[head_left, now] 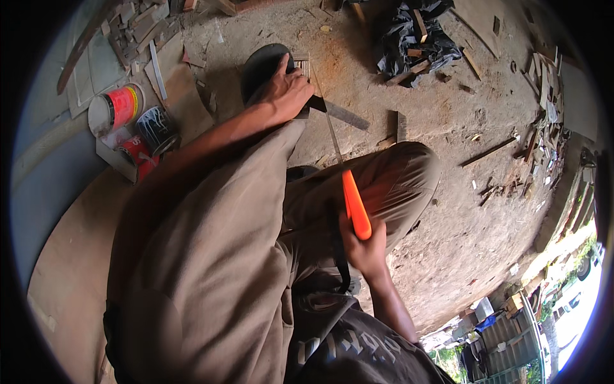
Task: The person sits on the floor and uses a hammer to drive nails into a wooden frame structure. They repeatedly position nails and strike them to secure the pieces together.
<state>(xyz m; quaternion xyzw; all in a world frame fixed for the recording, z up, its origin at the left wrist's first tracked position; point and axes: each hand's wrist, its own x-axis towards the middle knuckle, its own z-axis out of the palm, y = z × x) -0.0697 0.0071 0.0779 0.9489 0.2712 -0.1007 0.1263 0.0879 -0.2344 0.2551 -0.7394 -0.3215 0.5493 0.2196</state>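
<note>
Bare brown floor, dusty and stained, spreads around the seated person, with daylight and greenery beyond its lower right edge. Along the floor's right edge runs a litter of wood scraps; toward its upper left corner lies a pile of offcuts. Near the far edge, right of the middle, sits a crumpled black plastic bag with several wood pieces on it. Toward the left edge, paint cans stand or lean close together: one red-labelled can, one dark can with pale drips, and one red can.

Fingers closed, the right hand is clamped on the orange handle of a saw, in front of the right trouser leg. Its thin blade slants up and left, its far part beside a small wood block; whether the two touch, I cannot tell. Over that block lies the left hand, its forefinger reaching onto a dark rounded object; how firmly the fingers grip underneath is hidden. From below this hand a flat dark metal strip points right, passing close to the saw blade.
</note>
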